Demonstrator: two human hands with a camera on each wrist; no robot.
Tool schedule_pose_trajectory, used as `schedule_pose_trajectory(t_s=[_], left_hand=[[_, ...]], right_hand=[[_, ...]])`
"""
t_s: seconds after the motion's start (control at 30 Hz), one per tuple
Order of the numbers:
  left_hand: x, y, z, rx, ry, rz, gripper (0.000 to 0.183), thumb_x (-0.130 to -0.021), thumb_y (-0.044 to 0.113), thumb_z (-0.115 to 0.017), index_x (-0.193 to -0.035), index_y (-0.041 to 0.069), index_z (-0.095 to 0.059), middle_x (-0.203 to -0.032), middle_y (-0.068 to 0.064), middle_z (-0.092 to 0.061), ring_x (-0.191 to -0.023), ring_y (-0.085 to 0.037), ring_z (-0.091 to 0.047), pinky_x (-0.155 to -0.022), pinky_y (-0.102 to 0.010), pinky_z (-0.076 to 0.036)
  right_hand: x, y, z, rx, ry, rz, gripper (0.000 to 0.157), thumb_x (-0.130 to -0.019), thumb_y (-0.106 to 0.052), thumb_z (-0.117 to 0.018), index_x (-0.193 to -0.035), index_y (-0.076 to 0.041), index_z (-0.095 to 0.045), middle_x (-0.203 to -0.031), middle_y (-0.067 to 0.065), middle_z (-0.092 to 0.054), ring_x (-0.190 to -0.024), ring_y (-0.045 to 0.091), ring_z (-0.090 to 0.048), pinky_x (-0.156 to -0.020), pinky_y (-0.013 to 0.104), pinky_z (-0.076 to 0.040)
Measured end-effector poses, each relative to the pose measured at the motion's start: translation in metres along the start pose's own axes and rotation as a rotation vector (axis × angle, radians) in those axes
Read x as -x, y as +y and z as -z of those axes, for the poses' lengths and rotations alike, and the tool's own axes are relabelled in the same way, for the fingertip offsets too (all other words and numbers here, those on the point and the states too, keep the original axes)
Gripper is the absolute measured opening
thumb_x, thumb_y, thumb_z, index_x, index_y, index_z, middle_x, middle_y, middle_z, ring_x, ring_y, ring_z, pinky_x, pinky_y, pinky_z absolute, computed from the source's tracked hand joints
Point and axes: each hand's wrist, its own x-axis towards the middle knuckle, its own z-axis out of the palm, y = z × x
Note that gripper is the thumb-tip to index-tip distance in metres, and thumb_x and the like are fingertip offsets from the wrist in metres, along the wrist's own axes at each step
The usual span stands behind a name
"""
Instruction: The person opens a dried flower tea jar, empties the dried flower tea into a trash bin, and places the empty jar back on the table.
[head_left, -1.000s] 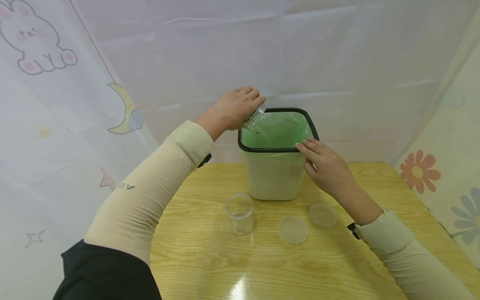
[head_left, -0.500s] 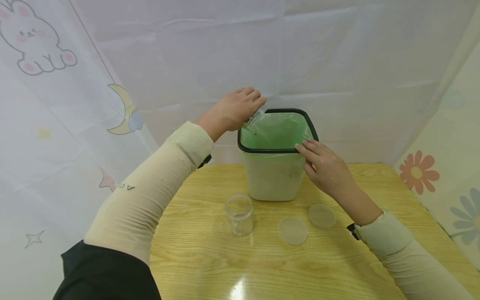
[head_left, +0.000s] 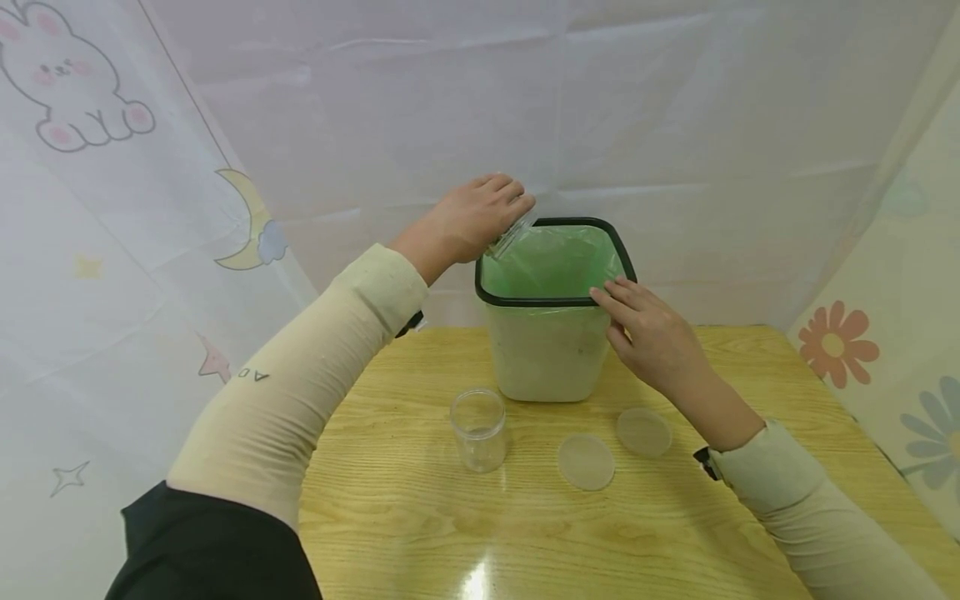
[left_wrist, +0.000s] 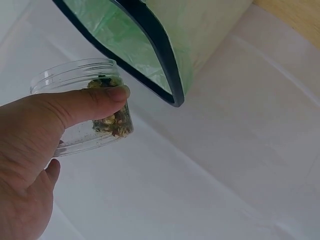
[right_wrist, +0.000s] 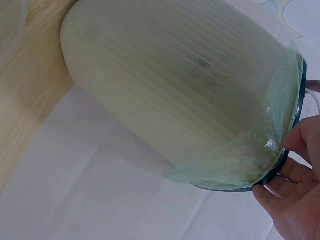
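Observation:
My left hand [head_left: 472,218] grips a clear plastic jar [head_left: 517,229], tilted over the left side of the trash can [head_left: 551,354]. In the left wrist view, the thumb of my left hand [left_wrist: 45,130] lies across the jar [left_wrist: 80,137], and a clump of yellow-brown dried bits [left_wrist: 112,122] sits against its side. Black-rimmed and pale, the can has a green plastic bag [head_left: 558,258] lining it. My right hand [head_left: 656,333] holds the can's near right corner; in the right wrist view, thumb and fingers pinch the dark rim [right_wrist: 272,175] and bag edge.
Upright on the wooden table [head_left: 525,542] stands a second clear jar [head_left: 480,433], lidless. Two translucent round lids, a nearer lid [head_left: 587,462] and a farther lid [head_left: 645,432], lie to its right. A pale cloth [head_left: 637,108] hangs just behind the can.
A small dark bit below the jar's mouth in the earlier frames is no longer seen there. The jar and left hand have shifted very slightly right; the right hand has stayed on the rim.

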Motion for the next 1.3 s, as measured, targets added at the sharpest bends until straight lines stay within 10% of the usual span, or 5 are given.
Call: schedule_pose_trajectory(t_s=[1.3], left_hand=[[-0.0039, 0.0061, 0.0074, -0.072, 0.025, -0.017, 0.073, -0.099, -0.001, -0.061, -0.161, 0.010, -0.024, -0.162, -0.016, -0.030, -0.152, -0.031, -0.024, -0.127, -0.041, -0.010]], right_hand=[[0.0000, -0.0006, 0.0038, 0.010, 0.006, 0.013, 0.048, -0.087, 0.008, -0.067, -0.134, 0.000, -0.064, -0.134, 0.022, -0.063, -0.127, 0.040, -0.057, -0.101, 0.055, -0.050]])
